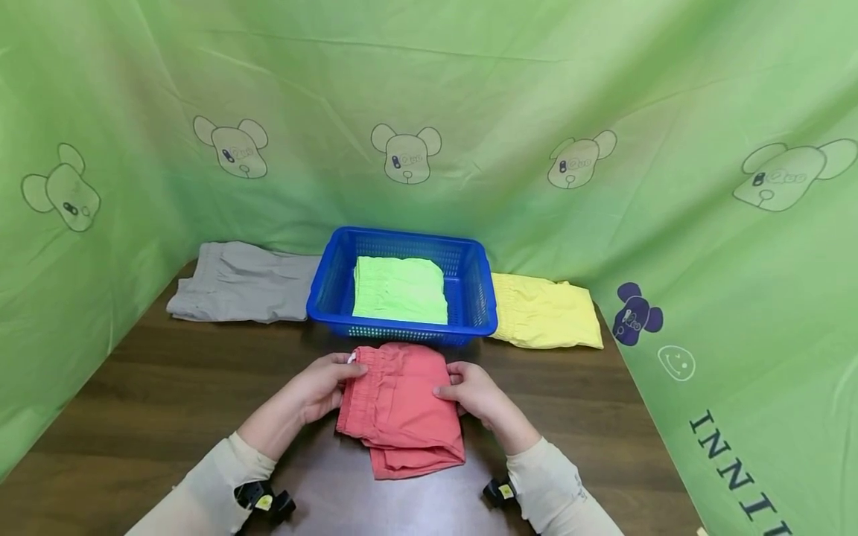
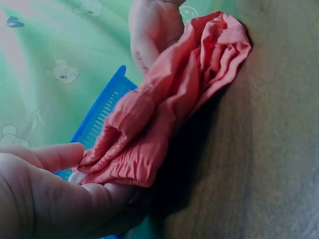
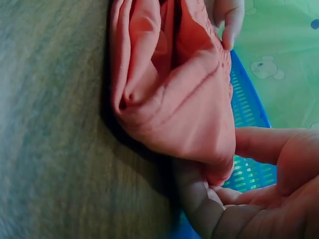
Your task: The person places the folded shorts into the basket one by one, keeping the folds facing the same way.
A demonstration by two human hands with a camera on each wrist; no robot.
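Both hands hold a folded pair of coral-red shorts (image 1: pixel 409 402) just in front of the blue basket. My left hand (image 1: pixel 325 387) pinches the gathered elastic waistband at the left, thumb on top; a bit of white shows by the fingers. On the opposite side my right hand (image 1: pixel 477 391) grips the folded edge, its thumb above and fingers underneath. In the left wrist view the red shorts (image 2: pixel 149 114) slant up from the wooden table, with a dark shadow under them. The right wrist view shows fingers tucked beneath the red cloth (image 3: pixel 199 109).
A blue plastic basket (image 1: pixel 322 286) with a folded neon-green garment (image 1: pixel 401 290) inside stands at the back. Folded grey cloth (image 1: pixel 248 286) lies left of it, a folded yellow garment (image 1: pixel 546 309) right. Green curtain (image 1: pixel 469 82) with bear prints encloses the wooden table (image 1: pixel 167 417).
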